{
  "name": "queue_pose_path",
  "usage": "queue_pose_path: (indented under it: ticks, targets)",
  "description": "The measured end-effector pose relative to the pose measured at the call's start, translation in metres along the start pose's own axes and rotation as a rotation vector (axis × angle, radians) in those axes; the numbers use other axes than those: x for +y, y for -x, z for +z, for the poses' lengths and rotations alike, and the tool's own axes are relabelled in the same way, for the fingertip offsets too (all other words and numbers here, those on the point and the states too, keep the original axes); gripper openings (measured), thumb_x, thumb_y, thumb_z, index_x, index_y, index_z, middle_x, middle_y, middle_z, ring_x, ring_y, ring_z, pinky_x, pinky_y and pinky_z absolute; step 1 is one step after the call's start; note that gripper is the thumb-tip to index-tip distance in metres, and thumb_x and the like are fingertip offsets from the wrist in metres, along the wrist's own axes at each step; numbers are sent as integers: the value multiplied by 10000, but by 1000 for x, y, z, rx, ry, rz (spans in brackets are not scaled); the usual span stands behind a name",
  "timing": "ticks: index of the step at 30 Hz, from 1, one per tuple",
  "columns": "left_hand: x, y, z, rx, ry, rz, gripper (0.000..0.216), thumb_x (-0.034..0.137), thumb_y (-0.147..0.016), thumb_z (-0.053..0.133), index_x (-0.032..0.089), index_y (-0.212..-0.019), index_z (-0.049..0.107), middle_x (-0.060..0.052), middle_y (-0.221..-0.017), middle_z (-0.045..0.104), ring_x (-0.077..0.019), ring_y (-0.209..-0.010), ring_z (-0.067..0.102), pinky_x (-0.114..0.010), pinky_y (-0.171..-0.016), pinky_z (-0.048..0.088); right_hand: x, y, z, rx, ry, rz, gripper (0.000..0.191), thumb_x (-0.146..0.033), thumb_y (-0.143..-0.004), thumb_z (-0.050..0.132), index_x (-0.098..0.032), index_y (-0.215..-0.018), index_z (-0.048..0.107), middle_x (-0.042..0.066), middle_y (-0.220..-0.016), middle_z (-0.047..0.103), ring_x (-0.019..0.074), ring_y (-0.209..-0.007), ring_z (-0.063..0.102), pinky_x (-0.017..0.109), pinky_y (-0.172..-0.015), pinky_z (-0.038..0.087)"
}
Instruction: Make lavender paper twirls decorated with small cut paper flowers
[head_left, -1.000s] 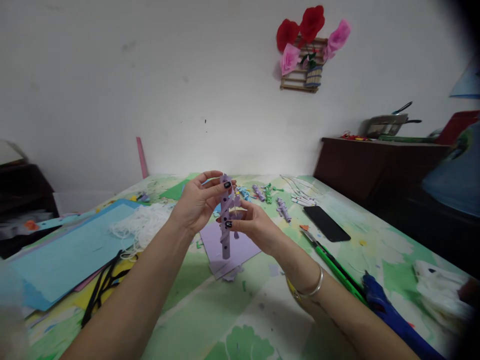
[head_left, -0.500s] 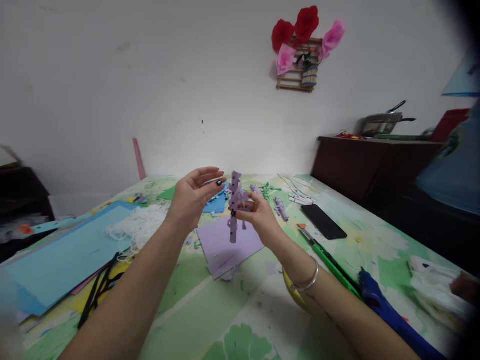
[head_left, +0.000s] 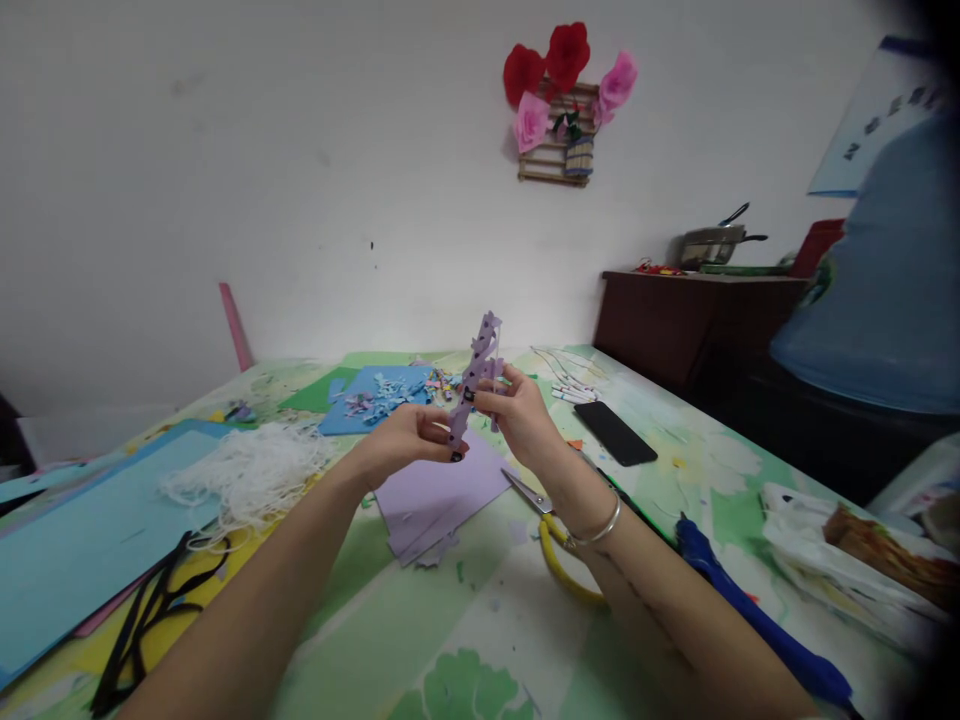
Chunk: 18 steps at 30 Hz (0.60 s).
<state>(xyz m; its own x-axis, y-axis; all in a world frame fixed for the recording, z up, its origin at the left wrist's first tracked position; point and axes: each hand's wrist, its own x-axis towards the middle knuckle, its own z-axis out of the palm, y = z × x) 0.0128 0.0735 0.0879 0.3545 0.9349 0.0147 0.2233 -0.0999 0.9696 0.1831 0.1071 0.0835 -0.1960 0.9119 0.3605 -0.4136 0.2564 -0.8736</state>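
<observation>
- The left hand [head_left: 397, 440] pinches the low end of a purple paper tube [head_left: 478, 360] between thumb and fingers, probably to steady it
- The right hand [head_left: 519, 408] grasps the same tube nearer its middle, thumb on the front, which likely leaves the dotted upper part free to be seen and turned
- The tube is held in the air above the purple sheets [head_left: 450, 485], tilted with its top leaning right and away from the left hand; the lifted angle perhaps spares the curled bits on its sides from being crushed
- The scissors [head_left: 541, 505] lie on the counter [head_left: 352, 630] beside those sheets, blades pointing away from the person, within easy reach, it seems, of the right hand
- A blue sheet [head_left: 335, 418] carries a heap of blue scraps [head_left: 394, 395], perhaps to keep them together
- Most right-hand fingers are hidden behind the tube, and what the pale strand by its top is fastened to cannot be made out
- The right forearm covers part of the scissors' yellow handle and much of a green cutter [head_left: 645, 518]
- The right edge cuts off the big blue jug [head_left: 877, 270], and darkness swallows that corner
</observation>
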Motion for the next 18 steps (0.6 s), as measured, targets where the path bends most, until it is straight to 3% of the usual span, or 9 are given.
queue_pose_path:
  ticks: [7, 12, 18]
  targets:
    - [-10, -4, -2, 71, 9, 5, 213, 152, -576, 789, 165, -785, 752, -87, -833, 770, -250, -833, 715, -371, -817, 553, -5, -1, -4, -30, 7, 25, 388, -186, -541, 790, -200, -881, 604, -18, -806, 670, 87, -563, 518, 228, -462, 252]
    - [-16, -7, -8, 192, 31, 33, 237, 188, -552, 829, 175, -778, 759, -74, -807, 770, -251, -811, 715, -380, -818, 558, -4, -5, -9, -22, -54, 63, 506, -169, -515, 800, -210, -973, 589, 37, -916, 721, 151, -726, 630, 250, -591, 407]
    - [-18, -5, -22, 266, 21, 30, 257, 227, -538, 869, 156, -764, 772, -95, -802, 769, -261, -803, 712, -406, -845, 558, 4, -5, -13, -79, -72, 143, 494, -110, -495, 791, -200, -939, 595, 36, -800, 722, 211, -827, 668, 319, -729, 483]
